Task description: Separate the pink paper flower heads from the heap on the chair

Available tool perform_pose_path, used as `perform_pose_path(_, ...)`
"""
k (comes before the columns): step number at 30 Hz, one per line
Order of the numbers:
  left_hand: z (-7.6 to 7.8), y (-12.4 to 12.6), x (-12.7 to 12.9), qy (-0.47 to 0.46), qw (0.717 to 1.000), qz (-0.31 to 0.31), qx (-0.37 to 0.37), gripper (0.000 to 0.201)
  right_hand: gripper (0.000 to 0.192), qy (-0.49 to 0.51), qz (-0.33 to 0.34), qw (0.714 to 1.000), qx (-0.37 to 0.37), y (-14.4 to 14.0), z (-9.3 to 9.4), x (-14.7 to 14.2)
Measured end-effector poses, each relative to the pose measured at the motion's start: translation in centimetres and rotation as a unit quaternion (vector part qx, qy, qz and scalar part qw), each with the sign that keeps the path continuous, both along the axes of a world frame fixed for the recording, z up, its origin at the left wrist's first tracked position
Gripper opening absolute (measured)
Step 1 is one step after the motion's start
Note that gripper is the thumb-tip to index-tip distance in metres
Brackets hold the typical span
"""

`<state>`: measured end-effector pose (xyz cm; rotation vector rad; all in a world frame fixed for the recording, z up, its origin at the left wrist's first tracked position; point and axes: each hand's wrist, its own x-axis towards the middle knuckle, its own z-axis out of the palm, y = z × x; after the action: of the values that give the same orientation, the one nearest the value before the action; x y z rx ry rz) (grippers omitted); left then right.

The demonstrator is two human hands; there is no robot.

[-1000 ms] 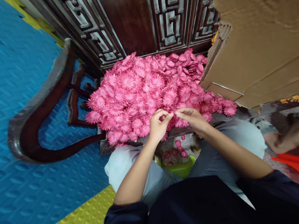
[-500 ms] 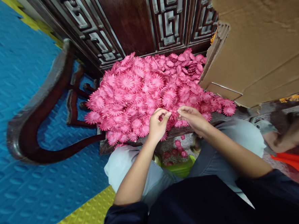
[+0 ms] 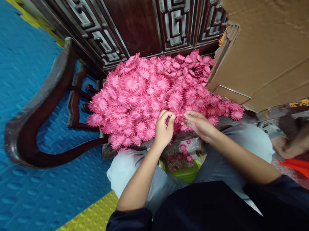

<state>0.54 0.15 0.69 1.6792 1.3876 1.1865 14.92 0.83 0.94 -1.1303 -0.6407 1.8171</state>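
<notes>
A big heap of pink paper flowers (image 3: 153, 91) covers the seat of a dark wooden chair (image 3: 39, 112). At the heap's near edge, my left hand (image 3: 163, 129) and my right hand (image 3: 198, 124) work close together. The fingertips of both hands pinch a small pink flower (image 3: 180, 118) between them. Most of that flower is hidden by my fingers. Several fallen pink flowers (image 3: 184, 154) lie on the floor between my knees.
A large cardboard box (image 3: 267, 42) leans over the chair's right side. The carved chair back (image 3: 148, 21) rises behind the heap. Blue and yellow foam mats (image 3: 25, 193) cover the floor at left. Another person's arm (image 3: 299, 139) and an orange object (image 3: 308, 174) are at right.
My hands parted slightly half a second ago and have now closed in again on the small flower. They sit a little lower at the heap's edge.
</notes>
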Motion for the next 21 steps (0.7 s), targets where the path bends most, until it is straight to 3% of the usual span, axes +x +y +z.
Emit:
perform_pose_path(6, 0.01, -0.12, 0.06, 0.071, 0.997, 0.017, 0.034, 0.014, 0.027, -0.048, 0.018, 0.997, 0.051, -0.16, 0.29, -0.10)
perform_pose_path(9, -0.19, -0.11, 0.02, 0.134, 0.990, 0.014, 0.048, 0.011, 0.031, -0.109, 0.003, 0.989, 0.100, -0.32, 0.18, -0.34)
perform_pose_path(12, -0.29, -0.15, 0.08, 0.156, 0.986, 0.009, 0.050, 0.011, 0.029, -0.144, -0.012, 0.985, 0.098, -0.37, 0.09, -0.59)
perform_pose_path(17, -0.29, -0.22, 0.25, 0.079, 0.996, 0.008, 0.038, 0.014, 0.017, -0.156, -0.039, 0.985, 0.067, -0.08, -0.09, -0.63)
perform_pose_path(21, -0.38, 0.15, -0.49, -0.028, 0.998, 0.056, 0.022, 0.014, 0.016, -0.087, -0.083, 0.992, -0.031, 0.56, -0.48, 0.00)
